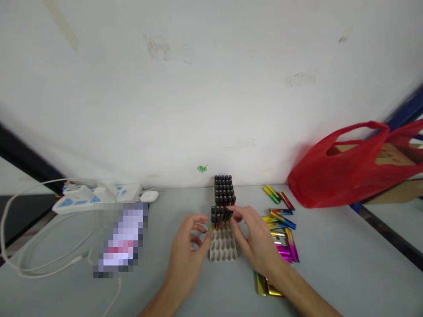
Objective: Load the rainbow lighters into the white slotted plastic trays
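Observation:
A grey moulded tray [224, 253] with rows of round pockets lies on the table in front of me. Slim tubes with black tops [224, 187] stand upright and close together over its far part. A few more form shorter rows nearer to me, and the closest pockets hold nothing. From the right, my right hand [253, 235] reaches over the tray, thumb and index finger closed about a black-topped tube [229, 214] at the row's end. My left hand [190, 244] is beside the tray's left edge, fingers curved and apart, with nothing in them.
Shiny coloured tubes [291, 244] lie loose to the right, partly behind my right forearm. A red plastic bag [346, 171] with cardboard inside stands at the back right. On the left are a blurred-out phone-like object [122, 240], a white power strip [128, 193] and a white cable [49, 275].

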Motion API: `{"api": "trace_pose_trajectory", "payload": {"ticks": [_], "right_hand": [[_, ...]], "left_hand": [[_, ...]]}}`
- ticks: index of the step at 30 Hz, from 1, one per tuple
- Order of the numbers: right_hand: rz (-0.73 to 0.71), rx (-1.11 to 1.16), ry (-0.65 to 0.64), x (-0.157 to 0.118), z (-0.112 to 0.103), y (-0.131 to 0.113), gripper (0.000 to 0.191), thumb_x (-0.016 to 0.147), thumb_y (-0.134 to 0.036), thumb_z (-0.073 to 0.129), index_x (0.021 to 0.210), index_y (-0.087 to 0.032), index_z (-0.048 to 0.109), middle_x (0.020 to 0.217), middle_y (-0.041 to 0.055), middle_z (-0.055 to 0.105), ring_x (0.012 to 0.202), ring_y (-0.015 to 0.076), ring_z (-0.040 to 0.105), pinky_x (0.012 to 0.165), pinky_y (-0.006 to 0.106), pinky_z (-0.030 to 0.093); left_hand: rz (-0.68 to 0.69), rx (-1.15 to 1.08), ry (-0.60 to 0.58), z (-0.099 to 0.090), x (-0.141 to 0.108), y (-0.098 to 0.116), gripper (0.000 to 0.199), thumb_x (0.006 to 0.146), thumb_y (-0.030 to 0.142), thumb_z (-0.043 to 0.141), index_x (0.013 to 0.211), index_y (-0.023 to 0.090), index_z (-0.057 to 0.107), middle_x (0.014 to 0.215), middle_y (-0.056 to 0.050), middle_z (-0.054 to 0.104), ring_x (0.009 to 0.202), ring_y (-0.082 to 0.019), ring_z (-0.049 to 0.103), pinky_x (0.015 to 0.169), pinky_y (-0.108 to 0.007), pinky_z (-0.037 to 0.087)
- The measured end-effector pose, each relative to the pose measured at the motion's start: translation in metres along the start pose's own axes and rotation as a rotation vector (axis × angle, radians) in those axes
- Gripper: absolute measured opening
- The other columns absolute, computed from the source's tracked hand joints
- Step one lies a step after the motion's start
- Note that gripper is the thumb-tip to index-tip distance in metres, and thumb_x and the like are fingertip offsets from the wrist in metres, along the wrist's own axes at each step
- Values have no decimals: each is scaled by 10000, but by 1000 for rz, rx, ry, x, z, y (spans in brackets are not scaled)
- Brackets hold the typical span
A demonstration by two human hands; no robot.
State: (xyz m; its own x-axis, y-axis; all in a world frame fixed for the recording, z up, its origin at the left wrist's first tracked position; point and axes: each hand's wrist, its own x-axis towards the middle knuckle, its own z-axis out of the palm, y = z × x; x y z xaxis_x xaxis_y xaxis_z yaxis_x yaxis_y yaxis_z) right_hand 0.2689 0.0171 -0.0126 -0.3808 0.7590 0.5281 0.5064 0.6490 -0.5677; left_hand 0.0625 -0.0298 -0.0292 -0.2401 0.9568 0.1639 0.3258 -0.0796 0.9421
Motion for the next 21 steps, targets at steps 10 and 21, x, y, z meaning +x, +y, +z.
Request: {"api": "trace_pose_trajectory", "payload": {"ticks": [10, 21], "right_hand": [[382, -861, 54, 9, -37, 82, 474, 1118, -327, 472, 1503, -86, 606, 1565, 307, 567, 1384, 481, 532, 1070, 647, 445], [475, -682, -159, -1, -46, 135, 571, 1165, -386, 296, 1635, -180, 546, 1706, 243, 475, 1530, 432, 495, 1137, 638, 471]], "left_hand": [[-85, -9, -14, -1, -3, 9, 281, 936, 441, 679, 1112, 224, 711, 938, -33, 708, 771, -203, 664, 625, -271, 471], [-118, -37, -57, -2, -3, 10, 264, 938, 450, 655, 1066, 225, 706, 934, -39, 741, 808, -229, 668, 690, -299, 481]]}}
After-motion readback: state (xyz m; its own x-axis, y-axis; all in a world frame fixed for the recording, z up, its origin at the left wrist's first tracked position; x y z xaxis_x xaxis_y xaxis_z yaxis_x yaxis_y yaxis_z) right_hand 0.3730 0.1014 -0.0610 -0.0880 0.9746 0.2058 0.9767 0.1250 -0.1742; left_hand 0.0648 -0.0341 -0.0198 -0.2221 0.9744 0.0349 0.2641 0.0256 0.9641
